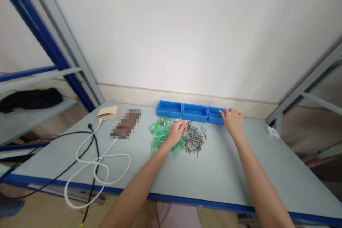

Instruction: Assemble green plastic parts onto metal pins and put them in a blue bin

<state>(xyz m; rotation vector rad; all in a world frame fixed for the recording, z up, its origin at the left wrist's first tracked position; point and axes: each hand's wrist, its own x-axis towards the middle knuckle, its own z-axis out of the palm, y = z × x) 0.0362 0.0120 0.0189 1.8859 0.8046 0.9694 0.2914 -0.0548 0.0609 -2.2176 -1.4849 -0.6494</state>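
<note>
A pile of small metal screws [194, 139], some with brass-coloured parts, lies on the grey table beside a heap of green plastic bags [159, 136]. My left hand [177, 133] is over the bags at the pile's left edge, fingers pinched together; whatever they hold is hidden. At the right-hand blue bin [215, 118], my right hand [233, 120] reaches over the rim with bent fingers. Small screws [221, 115] show at its fingertips, partly covered by the hand. The middle blue bin [195, 113] and left blue bin [169, 108] stand in line with it.
On the left are a white power strip [107, 113], a blurred-out flat object [126, 124], and looping white cable [107, 184] and black cable [97, 149]. A white plug adapter [272, 132] sits at the right edge. A wall backs the table; metal frames flank it.
</note>
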